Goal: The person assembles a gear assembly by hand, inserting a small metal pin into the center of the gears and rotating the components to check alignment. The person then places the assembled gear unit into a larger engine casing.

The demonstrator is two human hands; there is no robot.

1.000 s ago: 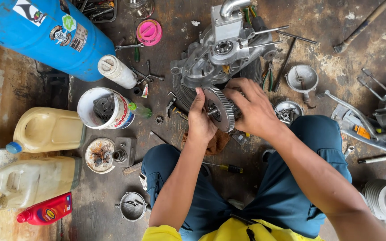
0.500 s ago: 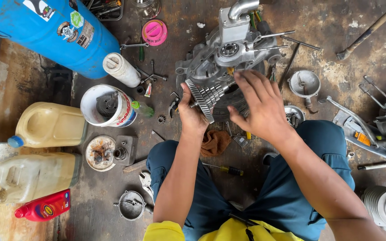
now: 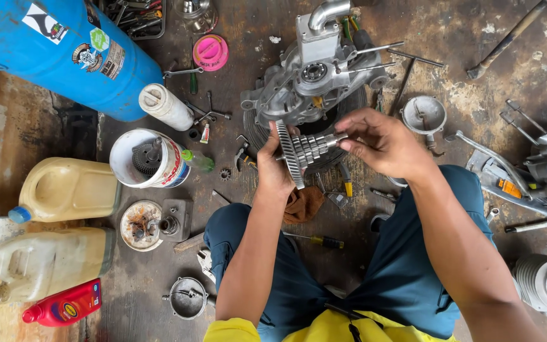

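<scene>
Gear shaft [image 3: 305,151] sits at frame centre, held level above the engine case [image 3: 311,82] on the floor. Left hand [image 3: 275,166] fingers close on the large toothed wheel; right hand [image 3: 381,140] fingers pinch the shaft tip, steadying both ends for inspection.

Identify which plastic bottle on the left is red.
The small red bottle lying lowest, below the two larger yellowish jugs.

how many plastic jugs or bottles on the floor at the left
3: a yellow jug beside the white bucket, a pale jug below it, and a red bottle lowest. More may lie outside the frame.
</scene>
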